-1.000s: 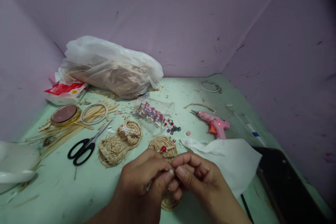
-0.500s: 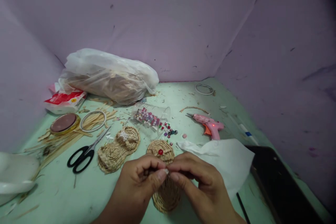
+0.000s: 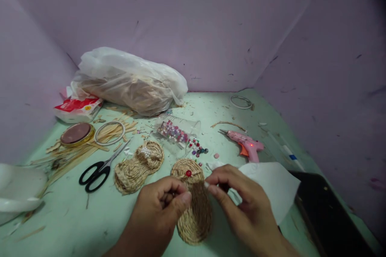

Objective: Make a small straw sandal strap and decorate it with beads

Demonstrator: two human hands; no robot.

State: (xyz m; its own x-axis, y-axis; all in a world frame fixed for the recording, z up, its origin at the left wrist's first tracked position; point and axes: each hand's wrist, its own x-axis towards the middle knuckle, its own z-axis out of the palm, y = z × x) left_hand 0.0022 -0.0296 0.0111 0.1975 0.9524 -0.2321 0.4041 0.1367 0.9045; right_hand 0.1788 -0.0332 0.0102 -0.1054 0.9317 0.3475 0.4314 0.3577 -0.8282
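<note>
A small woven straw slipper (image 3: 196,217) lies between my hands, with a red bead (image 3: 188,173) on its strap. My left hand (image 3: 164,204) is closed over its left side, thumb pressed to the fingers; what they hold, if anything, is hidden. At the slipper's right edge, my right hand (image 3: 241,196) pinches a small white bead (image 3: 206,184) between thumb and forefinger. A second straw slipper (image 3: 129,174), with a cluster of white beads (image 3: 146,152) on its strap, lies to the left.
Black-handled scissors (image 3: 98,174) lie left. Beads spill from a tipped clear cup (image 3: 193,126) behind the slippers. A pink glue gun (image 3: 249,144), lit orange-red, rests right, near white paper (image 3: 274,184) and a dark phone-like slab (image 3: 328,213). A filled plastic bag (image 3: 129,84) stands at the back.
My hands have moved apart. The small white bead, earlier at my left thumb, now shows at my right fingertips. The view has shifted slightly.
</note>
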